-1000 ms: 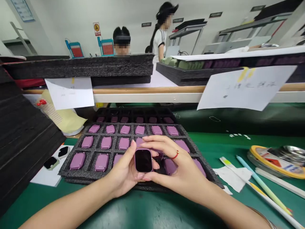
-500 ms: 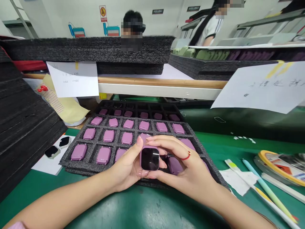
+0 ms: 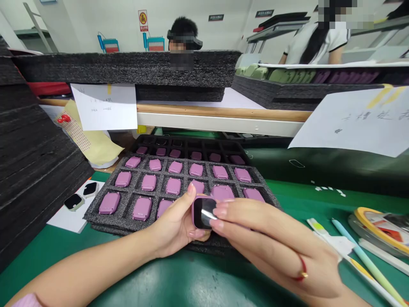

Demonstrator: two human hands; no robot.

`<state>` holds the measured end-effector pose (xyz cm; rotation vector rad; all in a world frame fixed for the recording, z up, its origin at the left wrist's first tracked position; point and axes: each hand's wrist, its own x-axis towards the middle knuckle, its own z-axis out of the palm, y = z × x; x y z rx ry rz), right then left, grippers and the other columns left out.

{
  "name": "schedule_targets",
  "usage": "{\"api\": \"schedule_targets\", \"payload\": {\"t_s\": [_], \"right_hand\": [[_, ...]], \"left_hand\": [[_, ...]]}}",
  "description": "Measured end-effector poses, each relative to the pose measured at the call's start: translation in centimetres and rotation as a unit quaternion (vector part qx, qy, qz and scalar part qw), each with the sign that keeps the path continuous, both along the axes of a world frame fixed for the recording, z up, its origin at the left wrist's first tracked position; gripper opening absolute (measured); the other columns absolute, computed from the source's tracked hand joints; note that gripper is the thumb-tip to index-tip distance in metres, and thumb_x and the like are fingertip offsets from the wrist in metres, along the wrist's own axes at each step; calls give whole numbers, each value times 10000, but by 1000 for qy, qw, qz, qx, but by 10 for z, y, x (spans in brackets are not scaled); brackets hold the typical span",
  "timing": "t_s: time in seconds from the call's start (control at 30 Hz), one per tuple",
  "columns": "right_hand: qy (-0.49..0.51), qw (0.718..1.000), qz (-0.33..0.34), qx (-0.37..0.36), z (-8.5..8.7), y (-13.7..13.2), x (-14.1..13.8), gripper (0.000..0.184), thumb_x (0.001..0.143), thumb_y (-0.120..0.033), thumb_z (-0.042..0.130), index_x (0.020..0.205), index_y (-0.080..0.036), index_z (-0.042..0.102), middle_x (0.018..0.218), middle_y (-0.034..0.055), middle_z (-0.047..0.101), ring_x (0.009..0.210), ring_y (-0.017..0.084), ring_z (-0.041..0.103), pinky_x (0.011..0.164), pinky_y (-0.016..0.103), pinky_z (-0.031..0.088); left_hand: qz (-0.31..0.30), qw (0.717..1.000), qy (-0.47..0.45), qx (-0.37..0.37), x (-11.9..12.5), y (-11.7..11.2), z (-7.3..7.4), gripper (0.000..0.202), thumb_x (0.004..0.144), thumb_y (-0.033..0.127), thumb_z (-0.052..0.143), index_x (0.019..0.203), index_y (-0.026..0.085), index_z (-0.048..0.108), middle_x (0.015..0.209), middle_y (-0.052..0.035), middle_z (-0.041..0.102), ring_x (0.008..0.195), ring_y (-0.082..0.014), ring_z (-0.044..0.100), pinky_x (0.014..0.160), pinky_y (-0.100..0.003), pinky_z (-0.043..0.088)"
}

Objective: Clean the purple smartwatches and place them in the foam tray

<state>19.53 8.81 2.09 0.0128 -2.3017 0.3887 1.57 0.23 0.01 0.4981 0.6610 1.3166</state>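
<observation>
My left hand [image 3: 174, 226] grips a pink smartwatch body [image 3: 202, 212] with a glossy black screen, held just above the near edge of a black foam tray [image 3: 105, 194]. My right hand [image 3: 271, 243] reaches across from the right, fingers stretched out nearly flat, fingertips resting on the watch's right edge and screen. It wears a red ring. The tray holds several pink watch bodies [image 3: 148, 182] lying face down in its pockets.
A stack of black foam trays [image 3: 28, 157] rises at the left. Two watch faces [image 3: 81, 195] lie on white paper. Pens [image 3: 364, 256] and a tape roll [image 3: 383, 226] lie at the right. A shelf [image 3: 220, 117] with hanging paper labels runs behind; two people are beyond it.
My right hand has slid back to the right and flattened out, uncovering tray pockets. The watch has tilted so its screen catches a glare. The view has shifted slightly.
</observation>
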Motion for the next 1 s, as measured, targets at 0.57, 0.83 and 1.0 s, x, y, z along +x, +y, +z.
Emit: {"api": "schedule_targets", "payload": {"t_s": [0.57, 0.83, 1.0], "right_hand": [[5, 996, -65, 66, -2, -11, -24, 501, 892, -294, 748, 1352, -203, 570, 880, 56, 728, 786, 231, 643, 765, 437, 560], [-9, 994, -17, -104, -3, -12, -23, 538, 839, -216, 804, 1304, -239, 533, 1036, 41, 706, 881, 195, 645, 821, 366, 529], [-18, 996, -24, -82, -2, -8, -23, 524, 832, -209, 807, 1292, -251, 561, 1112, 71, 727, 1009, 241, 679, 899, 402, 537]], "left_hand": [[24, 997, 57, 37, 3, -3, -5, 540, 793, 676, 716, 749, 156, 576, 603, 55, 475, 446, -37, 298, 446, -199, 222], [50, 995, 82, 10, 4, -3, -3, 623, 730, 769, 697, 806, 154, 640, 678, -2, 583, 528, -89, 469, 434, -200, 264], [22, 996, 89, -9, 1, -2, 2, 650, 689, 778, 720, 750, 134, 652, 647, -20, 607, 517, -90, 505, 435, -195, 276]]}}
